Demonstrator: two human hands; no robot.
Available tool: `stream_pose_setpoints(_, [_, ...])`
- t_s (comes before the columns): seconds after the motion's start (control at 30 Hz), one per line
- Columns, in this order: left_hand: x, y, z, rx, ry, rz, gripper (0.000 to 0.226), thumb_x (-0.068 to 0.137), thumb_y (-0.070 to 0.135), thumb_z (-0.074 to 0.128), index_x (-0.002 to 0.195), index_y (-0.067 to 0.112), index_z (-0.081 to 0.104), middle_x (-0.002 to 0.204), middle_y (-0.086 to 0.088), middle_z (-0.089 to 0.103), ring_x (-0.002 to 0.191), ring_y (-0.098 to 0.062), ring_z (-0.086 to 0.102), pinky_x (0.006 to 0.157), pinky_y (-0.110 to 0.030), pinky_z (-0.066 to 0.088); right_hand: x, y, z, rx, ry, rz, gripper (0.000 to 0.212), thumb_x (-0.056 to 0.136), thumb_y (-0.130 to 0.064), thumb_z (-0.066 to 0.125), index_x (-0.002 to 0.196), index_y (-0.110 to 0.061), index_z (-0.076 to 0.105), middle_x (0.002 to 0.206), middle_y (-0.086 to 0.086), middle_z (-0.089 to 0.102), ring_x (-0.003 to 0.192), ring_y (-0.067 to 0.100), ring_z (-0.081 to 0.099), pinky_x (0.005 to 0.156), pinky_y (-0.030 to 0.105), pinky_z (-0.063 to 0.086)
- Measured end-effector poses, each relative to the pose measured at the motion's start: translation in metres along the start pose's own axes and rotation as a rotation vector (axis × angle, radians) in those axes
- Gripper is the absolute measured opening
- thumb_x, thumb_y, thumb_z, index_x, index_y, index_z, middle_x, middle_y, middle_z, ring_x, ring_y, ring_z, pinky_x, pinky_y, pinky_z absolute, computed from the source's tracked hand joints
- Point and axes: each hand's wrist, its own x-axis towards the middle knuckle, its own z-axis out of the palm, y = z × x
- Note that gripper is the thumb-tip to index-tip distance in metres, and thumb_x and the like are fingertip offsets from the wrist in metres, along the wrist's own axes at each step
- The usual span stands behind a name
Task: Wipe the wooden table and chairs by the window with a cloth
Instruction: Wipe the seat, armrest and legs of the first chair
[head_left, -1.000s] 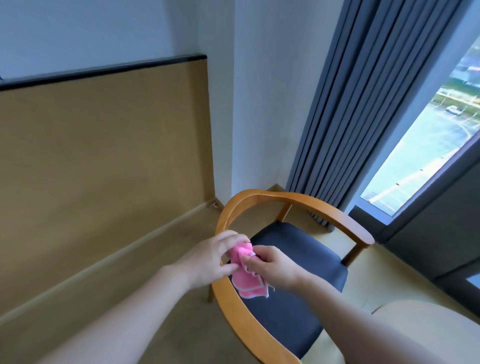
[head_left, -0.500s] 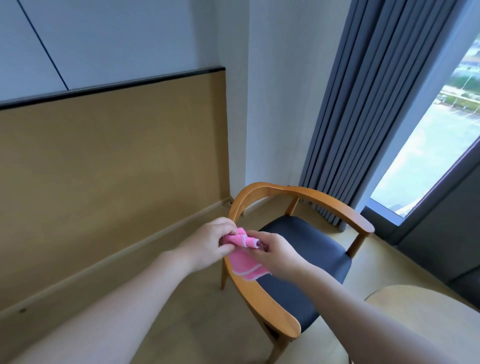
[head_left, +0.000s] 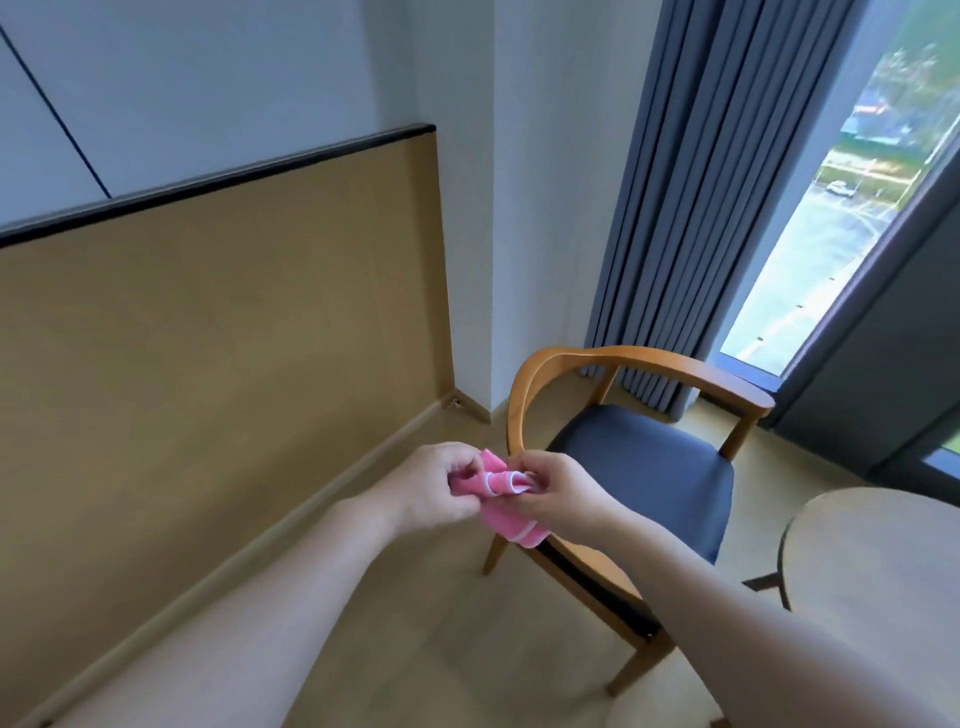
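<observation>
Two hands, my left hand (head_left: 434, 486) and right hand (head_left: 558, 491), pinch one bunched pink cloth (head_left: 501, 501) with curled fingers. One wooden chair (head_left: 644, 457) just beyond; round surface (head_left: 878, 587) right, grey curtain (head_left: 691, 208) behind.

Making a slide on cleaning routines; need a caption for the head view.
Both hands, left hand and right hand, fold a pink cloth beside a wooden chair.

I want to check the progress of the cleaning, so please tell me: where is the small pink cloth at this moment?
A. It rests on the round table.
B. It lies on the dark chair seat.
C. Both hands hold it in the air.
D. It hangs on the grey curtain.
C: the left hand and the right hand both pinch the small pink cloth, bunched between them in front of the wooden armchair, not lying on its seat.
</observation>
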Motion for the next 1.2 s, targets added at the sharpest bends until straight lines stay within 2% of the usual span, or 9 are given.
stream_pose_setpoints(0.17, [-0.012, -0.036, -0.03, -0.03, -0.077, -0.012, 0.017, 0.07, 0.002, 0.063, 0.074, 0.018, 0.059, 0.065, 0.012, 0.056, 0.059, -0.005, 0.047, 0.061, -0.017, 0.04, 0.008, -0.013, 0.048, 0.052, 0.019, 0.078, 0.035, 0.065, -0.054, 0.076, 0.086, -0.027, 0.069, 0.082, -0.001, 0.072, 0.071, 0.014, 0.072, 0.061, 0.033, 0.061])
stream_pose_setpoints(0.33, [-0.011, -0.052, -0.03, -0.025, -0.099, 0.01, 0.02, 0.068, -0.001, 0.062, 0.071, 0.017, 0.054, 0.057, 0.018, 0.05, 0.053, -0.001, 0.044, 0.055, -0.009, 0.035, 0.009, -0.015, 0.064, 0.077, 0.107, 0.119, 0.054, 0.057, -0.055, 0.08, 0.095, -0.025, 0.055, 0.089, -0.003, 0.067, 0.069, 0.011, 0.07, 0.052, 0.026, 0.057])
stream_pose_setpoints(0.47, [-0.009, -0.061, -0.016, -0.096, -0.119, -0.008, 0.023, 0.066, -0.002, 0.057, 0.067, 0.019, 0.047, 0.07, 0.003, 0.056, 0.061, -0.008, 0.044, 0.061, -0.023, 0.04, 0.012, 0.001, 0.073, 0.142, 0.044, 0.14, 0.058, 0.059, -0.048, 0.085, 0.106, -0.036, 0.052, 0.095, -0.014, 0.065, 0.076, 0.005, 0.069, 0.054, 0.026, 0.058])
stream_pose_setpoints(0.63, [0.007, -0.096, 0.016, -0.031, -0.088, 0.016, 0.028, 0.064, -0.005, 0.055, 0.066, 0.019, 0.042, 0.088, -0.012, 0.056, 0.07, -0.013, 0.045, 0.064, -0.025, 0.039, 0.024, 0.044, 0.088, 0.101, 0.102, 0.172, 0.038, 0.063, -0.061, 0.078, 0.088, -0.04, 0.059, 0.078, -0.011, 0.067, 0.065, 0.005, 0.068, 0.049, 0.022, 0.053])
stream_pose_setpoints(0.73, [0.024, -0.135, 0.043, -0.019, -0.053, 0.008, 0.028, 0.062, -0.001, 0.056, 0.065, 0.022, 0.041, 0.08, -0.007, 0.05, 0.067, -0.013, 0.042, 0.061, -0.026, 0.036, 0.039, 0.086, 0.098, 0.023, 0.136, 0.162, 0.026, 0.07, -0.054, 0.078, 0.082, -0.038, 0.061, 0.078, -0.006, 0.065, 0.06, 0.009, 0.066, 0.044, 0.021, 0.051])
stream_pose_setpoints(0.83, [0.046, -0.194, 0.084, -0.074, -0.013, -0.006, 0.017, 0.056, 0.012, 0.055, 0.065, 0.021, 0.044, 0.082, -0.007, 0.054, 0.067, -0.015, 0.046, 0.06, -0.023, 0.039, 0.066, 0.151, 0.115, -0.099, 0.201, 0.116, 0.02, 0.075, -0.039, 0.077, 0.088, -0.032, 0.063, 0.086, -0.006, 0.059, 0.063, 0.018, 0.064, 0.045, 0.033, 0.055])
stream_pose_setpoints(0.93, [0.074, -0.271, 0.132, -0.113, 0.019, 0.021, 0.016, 0.059, 0.012, 0.058, 0.067, 0.022, 0.048, 0.09, -0.015, 0.059, 0.075, -0.028, 0.056, 0.062, -0.028, 0.044, 0.095, 0.23, 0.14, -0.129, 0.247, 0.065, 0.019, 0.079, -0.038, 0.075, 0.091, -0.026, 0.065, 0.072, -0.007, 0.061, 0.056, 0.01, 0.061, 0.047, 0.026, 0.052])
stream_pose_setpoints(1.07, [0.106, -0.372, 0.186, -0.061, 0.011, 0.12, 0.034, 0.07, -0.006, 0.062, 0.07, 0.025, 0.048, 0.091, -0.016, 0.061, 0.079, -0.032, 0.059, 0.068, -0.035, 0.048, 0.134, 0.333, 0.173, -0.506, 0.328, -0.079, 0.01, 0.081, -0.014, 0.064, 0.091, -0.016, 0.065, 0.081, -0.003, 0.064, 0.078, 0.018, 0.058, 0.069, 0.038, 0.049])
stream_pose_setpoints(1.2, [0.142, -0.449, 0.217, 0.112, 0.009, 0.184, 0.028, 0.077, -0.001, 0.06, 0.072, 0.026, 0.052, 0.086, 0.001, 0.06, 0.077, -0.017, 0.057, 0.068, -0.031, 0.048, 0.164, 0.403, 0.189, -0.867, 0.364, -0.215, 0.019, 0.082, -0.013, 0.059, 0.098, -0.021, 0.066, 0.091, -0.007, 0.066, 0.093, 0.018, 0.059, 0.086, 0.037, 0.043])
